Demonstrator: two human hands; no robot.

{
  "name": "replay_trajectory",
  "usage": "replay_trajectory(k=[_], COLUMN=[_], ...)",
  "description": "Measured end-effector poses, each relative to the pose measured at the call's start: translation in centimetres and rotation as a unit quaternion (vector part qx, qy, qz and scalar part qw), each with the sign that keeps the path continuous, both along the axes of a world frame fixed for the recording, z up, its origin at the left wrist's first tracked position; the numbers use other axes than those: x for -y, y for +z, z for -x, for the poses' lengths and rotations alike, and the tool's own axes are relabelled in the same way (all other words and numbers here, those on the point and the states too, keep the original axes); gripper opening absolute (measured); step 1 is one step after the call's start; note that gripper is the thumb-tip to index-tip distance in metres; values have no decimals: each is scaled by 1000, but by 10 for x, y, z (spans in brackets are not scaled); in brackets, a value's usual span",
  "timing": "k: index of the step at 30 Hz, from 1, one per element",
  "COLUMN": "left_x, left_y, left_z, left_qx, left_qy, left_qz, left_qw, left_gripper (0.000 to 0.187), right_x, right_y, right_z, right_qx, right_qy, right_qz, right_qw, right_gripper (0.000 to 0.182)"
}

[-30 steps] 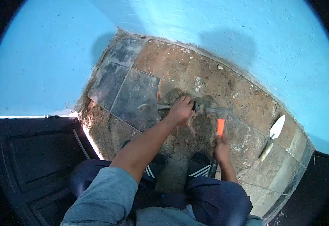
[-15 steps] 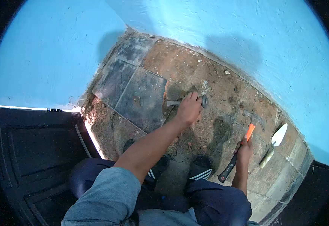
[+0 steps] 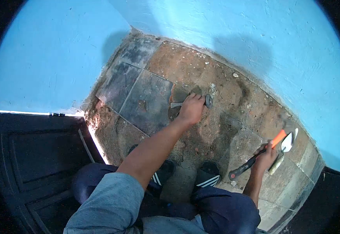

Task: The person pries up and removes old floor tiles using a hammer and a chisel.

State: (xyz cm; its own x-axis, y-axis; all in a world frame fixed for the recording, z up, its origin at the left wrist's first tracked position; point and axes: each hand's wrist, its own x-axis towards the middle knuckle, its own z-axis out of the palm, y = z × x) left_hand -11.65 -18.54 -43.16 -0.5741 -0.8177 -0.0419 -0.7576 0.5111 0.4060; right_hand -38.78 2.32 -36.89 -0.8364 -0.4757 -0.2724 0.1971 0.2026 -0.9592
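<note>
My left hand (image 3: 192, 110) is wrapped round a chisel (image 3: 175, 105), whose round grey head pokes out on the right side of the fist. The chisel's flat blade points left, its tip at the broken right edge of a dark grey floor tile (image 3: 146, 99). Over on the right, my right hand (image 3: 266, 158) grips a claw hammer (image 3: 278, 138) by its orange and black handle. The hammer head is blurred and swung out near the wall, overlapping part of a pointing trowel (image 3: 287, 145) on the floor.
Bare brown screed (image 3: 201, 70) with crumbs of mortar spreads beside the dark tiles. Blue walls (image 3: 232, 23) meet in the far corner. A dark panelled door (image 3: 41, 156) stands at the left. My sandalled feet (image 3: 208, 174) are close behind the work.
My right hand has swung the hammer to the right, away from the chisel and over the trowel. My left hand and the chisel have shifted slightly left.
</note>
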Motion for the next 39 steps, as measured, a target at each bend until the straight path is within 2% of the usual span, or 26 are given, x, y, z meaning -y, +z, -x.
replay_trajectory(k=[1,4,5,7,8,9,12,15,19,22,30,31,34,36,39], left_x=[-1,-1,-3,-3,-3,-3,3,2,-12,-2,21,22,21,22,24], left_y=[0,5,8,7,0,0,-2,-3,12,17,14,11,4,-4,-9], left_z=[1,1,1,2,1,2,1,0,15,25,4,2,1,1,0], left_qx=[2,10,14,14,12,8,-1,13,-4,-3,2,-2,-10,-19,-16], left_qy=[-3,-6,-5,0,2,3,-1,-33,-84,-65,-60,-65,-57,-57,-59], left_qz=[-9,-20,-17,-6,-1,4,-1,14,13,25,10,3,25,38,32], left_qw=[1000,1000,1000,1000,1000,1000,1000,999,996,998,998,998,998,997,998], left_gripper=[27,28,28,28,28,28,28,26,25,25,22,22,23,23,23], right_x=[10,30,25,24,33,43,48,40,19,10,-7,-4,2,9,37], right_y=[12,21,-9,-49,-43,-38,-35,-19,-52,-47,-48,-33,-5,6,47], right_z=[-3,-24,-27,-75,-97,-110,-112,-95,-68,-49,-5,-1,16,36,12], right_qx=[-26,-45,1,15,-103,-216,-55,45,5,96,58,70,-18,-62,-78], right_qy=[-18,-50,-27,90,238,374,372,352,265,211,117,85,-7,-80,-142], right_qz=[52,106,99,63,-36,-134,-156,-164,-167,-152,-142,-141,-15,113,138], right_qw=[998,992,995,994,965,892,913,920,950,961,981,984,1000,988,977], right_gripper=[26,24,20,19,19,20,23,24,21,21,21,23,23,24,24])
